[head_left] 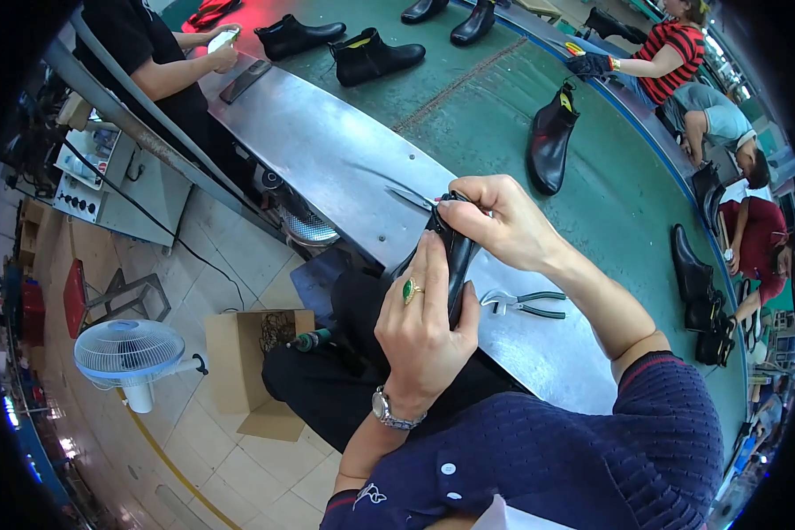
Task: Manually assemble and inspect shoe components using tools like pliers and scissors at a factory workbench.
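Observation:
A black leather shoe (pixel 458 265) is held over my lap at the edge of the metal ledge. My left hand (pixel 426 340), with a green-stoned ring and a wristwatch, is wrapped round its side, fingers pressed along the leather. At the shoe's far end my right hand (pixel 512 225) pinches the upper between thumb and bent fingers; whether a small thing is also in that pinch is hidden. Green-handled pincers (pixel 526 304) lie on the ledge right of my left hand. A thin pointed metal tool (pixel 409 196) lies just beyond the shoe.
Beyond the metal ledge (pixel 327 146) runs a green work surface (pixel 468 115) bearing several black boots, one boot (pixel 553 141) nearest. Co-workers stand at far left and sit along the far right side. An open cardboard box (pixel 238 362) and a fan (pixel 130 352) are at left.

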`<state>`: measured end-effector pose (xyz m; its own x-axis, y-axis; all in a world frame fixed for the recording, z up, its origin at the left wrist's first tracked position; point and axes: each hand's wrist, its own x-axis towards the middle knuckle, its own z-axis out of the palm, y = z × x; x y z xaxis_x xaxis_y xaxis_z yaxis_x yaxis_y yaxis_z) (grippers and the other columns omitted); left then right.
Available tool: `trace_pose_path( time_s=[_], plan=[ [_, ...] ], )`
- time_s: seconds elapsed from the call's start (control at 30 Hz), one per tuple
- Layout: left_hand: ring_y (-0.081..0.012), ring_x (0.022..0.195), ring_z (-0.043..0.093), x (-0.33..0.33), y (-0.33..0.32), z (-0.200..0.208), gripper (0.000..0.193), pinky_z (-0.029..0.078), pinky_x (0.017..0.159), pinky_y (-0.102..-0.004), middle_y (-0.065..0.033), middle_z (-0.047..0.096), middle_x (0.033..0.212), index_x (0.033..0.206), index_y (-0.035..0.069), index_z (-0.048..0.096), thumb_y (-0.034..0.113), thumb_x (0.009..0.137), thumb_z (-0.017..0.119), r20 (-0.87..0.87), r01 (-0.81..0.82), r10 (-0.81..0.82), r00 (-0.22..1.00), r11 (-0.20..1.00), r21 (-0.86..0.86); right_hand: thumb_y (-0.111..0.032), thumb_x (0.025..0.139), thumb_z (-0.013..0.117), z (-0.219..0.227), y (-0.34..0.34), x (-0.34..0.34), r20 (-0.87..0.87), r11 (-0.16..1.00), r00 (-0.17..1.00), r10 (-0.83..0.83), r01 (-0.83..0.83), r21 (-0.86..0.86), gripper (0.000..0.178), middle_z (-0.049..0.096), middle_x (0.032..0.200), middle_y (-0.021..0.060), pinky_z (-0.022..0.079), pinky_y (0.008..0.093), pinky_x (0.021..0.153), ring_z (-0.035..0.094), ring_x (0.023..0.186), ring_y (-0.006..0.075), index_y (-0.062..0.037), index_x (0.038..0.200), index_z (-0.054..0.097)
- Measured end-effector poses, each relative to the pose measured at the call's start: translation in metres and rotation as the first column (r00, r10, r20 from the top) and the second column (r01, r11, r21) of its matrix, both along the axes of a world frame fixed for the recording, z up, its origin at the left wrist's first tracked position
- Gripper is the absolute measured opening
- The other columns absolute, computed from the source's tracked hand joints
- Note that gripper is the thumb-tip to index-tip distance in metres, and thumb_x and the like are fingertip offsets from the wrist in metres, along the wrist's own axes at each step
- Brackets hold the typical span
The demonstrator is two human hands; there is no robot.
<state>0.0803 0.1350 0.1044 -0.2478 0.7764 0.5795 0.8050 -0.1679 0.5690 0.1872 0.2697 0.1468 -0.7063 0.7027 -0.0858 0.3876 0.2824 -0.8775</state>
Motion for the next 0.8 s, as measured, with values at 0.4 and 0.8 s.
trace_pose_path(
  time_s=[0.4, 0.8],
  plan=[
    [-0.0368, 0.071, 0.067, -0.056, -0.019, 0.024, 0.049, 0.053, 0.063, -0.0432, -0.0189, 0.068, 0.079, 0.104, 0.000, 0.062, 0.038, 0.079, 0.076, -0.054, -0.078, 0.062, 0.997, 0.921, -0.380, -0.039, 0.101, 0.047, -0.079, -0.001, 0.023, -0.254, 0.917, 0.914, -0.317, 0.227, -0.327, 0.041, 0.061, 0.085, -0.0014, 0.045, 0.0241, 0.080, 0.055, 0.085, 0.0077, -0.0025, 0.105, 0.065],
    [-0.0149, 0.085, 0.067, -0.109, 0.005, 0.026, 0.032, 0.054, 0.076, -0.0267, -0.0075, 0.068, 0.098, 0.104, -0.004, 0.064, 0.023, 0.089, 0.071, 0.968, 0.323, -0.167, 0.189, 0.941, 0.099, -0.045, 0.067, 0.082, -0.016, -0.019, 0.055, 0.034, 0.929, 0.977, 0.208, -0.209, 0.305, 0.088, 0.056, 0.130, 0.0152, 0.043, 0.0397, 0.101, 0.054, 0.120, 0.0308, -0.0107, 0.141, 0.046]
  ],
)
